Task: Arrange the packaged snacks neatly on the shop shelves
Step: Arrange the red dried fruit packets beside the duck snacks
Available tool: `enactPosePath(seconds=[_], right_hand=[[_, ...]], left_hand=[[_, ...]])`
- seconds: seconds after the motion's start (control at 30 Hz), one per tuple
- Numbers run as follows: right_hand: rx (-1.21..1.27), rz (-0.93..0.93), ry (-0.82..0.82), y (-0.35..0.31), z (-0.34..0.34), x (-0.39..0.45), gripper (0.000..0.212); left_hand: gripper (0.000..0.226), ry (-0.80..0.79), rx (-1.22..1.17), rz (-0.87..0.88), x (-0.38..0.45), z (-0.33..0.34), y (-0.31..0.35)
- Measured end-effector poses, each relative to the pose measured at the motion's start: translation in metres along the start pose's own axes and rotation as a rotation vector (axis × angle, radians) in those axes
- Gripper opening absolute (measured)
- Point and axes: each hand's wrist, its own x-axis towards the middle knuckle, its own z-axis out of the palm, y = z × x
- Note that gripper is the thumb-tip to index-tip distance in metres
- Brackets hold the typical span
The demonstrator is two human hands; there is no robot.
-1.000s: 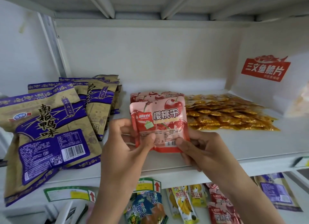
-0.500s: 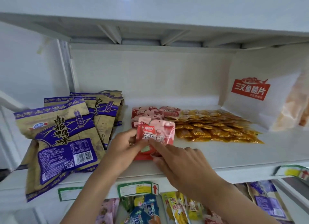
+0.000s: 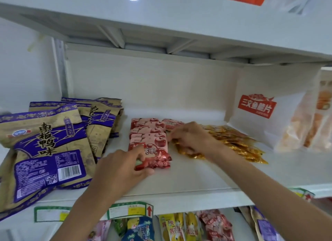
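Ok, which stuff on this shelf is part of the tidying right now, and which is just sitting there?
In play:
left hand gripping the front cherry packet
right hand on the gold packets
pink cherry row

Just there:
purple duck bags
white fish-crisp bag
lower-shelf snacks

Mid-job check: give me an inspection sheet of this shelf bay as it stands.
Surface: white shelf, bare strip at front.
Job's things: red cherry packets in a front-to-back row; gold sachets heaped to their right; purple-gold bags at left, leaning.
Clutter: nothing seen.
Hands: left hand grips the front red packet; right hand rests on the gold sachets, its grip hidden.
Cables: nothing seen.
Surroundings: white bag with red label at right; more snacks on the shelf below.
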Motion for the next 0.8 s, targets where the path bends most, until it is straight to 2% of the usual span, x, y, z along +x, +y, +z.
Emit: enactPosePath(seconds=[0.07, 0.13, 0.27, 0.33, 0.43, 0.5, 0.63, 0.8], right_hand=[[-0.217, 0.027, 0.159, 0.006, -0.026, 0.043, 0.026], [-0.463, 0.044, 0.205, 0.020, -0.047, 0.095, 0.026], [-0.754, 0.129, 0.092, 0.056, -0.066, 0.185, 0.040], [-0.910, 0.135, 0.000, 0.066, -0.061, 0.209, 0.054], [-0.884, 0.173, -0.138, 0.071, -0.051, 0.232, 0.087], [-0.858, 0.160, -0.197, 0.073, -0.049, 0.246, 0.097], [-0.861, 0.027, -0.138, 0.073, -0.047, 0.270, 0.081], [-0.723, -0.142, 0.177, 0.051, -0.065, 0.274, 0.064]], left_hand=[[0.048, -0.008, 0.053, -0.008, 0.001, 0.004, 0.000], [0.050, -0.002, 0.081, -0.005, 0.003, 0.007, 0.000], [0.052, 0.029, 0.115, 0.029, 0.004, 0.008, 0.002], [0.051, 0.031, 0.116, 0.025, 0.004, 0.009, 0.003], [0.051, -0.001, 0.101, -0.013, 0.005, 0.008, 0.004], [0.052, -0.014, 0.099, -0.035, 0.007, 0.006, 0.004], [0.049, -0.014, 0.099, -0.039, 0.008, 0.006, 0.002], [0.051, 0.006, 0.084, -0.050, 0.008, 0.012, -0.005]])
